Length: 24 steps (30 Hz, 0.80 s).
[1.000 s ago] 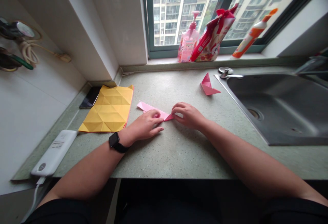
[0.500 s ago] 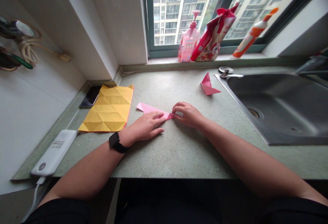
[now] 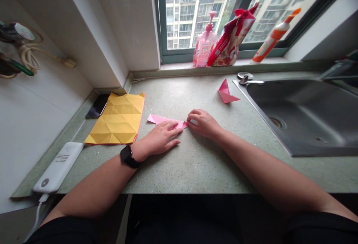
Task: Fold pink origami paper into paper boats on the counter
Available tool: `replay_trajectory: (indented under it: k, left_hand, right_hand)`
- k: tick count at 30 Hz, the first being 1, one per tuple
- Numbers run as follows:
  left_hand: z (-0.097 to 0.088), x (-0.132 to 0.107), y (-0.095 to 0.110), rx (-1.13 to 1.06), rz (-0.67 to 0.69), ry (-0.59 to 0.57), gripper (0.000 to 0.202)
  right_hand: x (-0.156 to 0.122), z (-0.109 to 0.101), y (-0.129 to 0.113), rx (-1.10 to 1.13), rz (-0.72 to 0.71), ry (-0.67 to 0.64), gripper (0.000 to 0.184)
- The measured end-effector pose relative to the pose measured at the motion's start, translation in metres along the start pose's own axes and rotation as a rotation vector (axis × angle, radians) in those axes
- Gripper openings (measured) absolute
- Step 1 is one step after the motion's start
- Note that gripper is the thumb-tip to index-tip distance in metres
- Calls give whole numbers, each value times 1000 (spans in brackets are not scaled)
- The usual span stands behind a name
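From my remote seat, I have the right hand (image 3: 205,124) with fingertips drawn together, apparently pinching the right end of the pink paper strip (image 3: 160,119). The left hand (image 3: 158,138) lies palm down, fingers extended over the strip's lower right part, thumb spread apart near the counter; I judge it is steadying the paper. The strip sits on the speckled countertop (image 3: 173,173), between the 2 hands and reaching out past the left fingers.

I'd call the folding partway along: the sheet is already down to a narrow, layered band, while the right end seems to be the spot being worked. How many folds are left I cannot tell. The strip looks flat and light pink, with a slanted crease at its left end and a deeper pink patch by the right fingertips.

Farther out, 1 folded pink paper piece (image 3: 227,95) stands with a raised point near the sink (image 3: 260,115). On the left, creased yellow paper (image 3: 116,119) lies against a dark phone (image 3: 96,106), with a white power bank (image 3: 58,169) nearer me. Beyond, 1 pink pump bottle (image 3: 204,48) stands on the windowsill beside a red bag (image 3: 232,39).
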<state>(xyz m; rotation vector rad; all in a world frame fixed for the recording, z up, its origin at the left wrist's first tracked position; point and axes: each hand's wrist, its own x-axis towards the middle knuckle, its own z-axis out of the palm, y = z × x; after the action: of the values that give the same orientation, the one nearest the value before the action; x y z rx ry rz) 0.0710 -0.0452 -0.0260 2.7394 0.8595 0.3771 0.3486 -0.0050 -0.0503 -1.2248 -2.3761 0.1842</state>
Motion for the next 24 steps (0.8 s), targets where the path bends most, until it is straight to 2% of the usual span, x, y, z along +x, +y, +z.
replay_trajectory:
  k: [12,24]
  left_hand:
    - [3,4,3,11,-53,14,50]
    - [-1,4,2,-8,-19,25,38]
  right_hand:
    - [0,3,4,21,69,68,14]
    - [-4,21,-6,60,101,25,47]
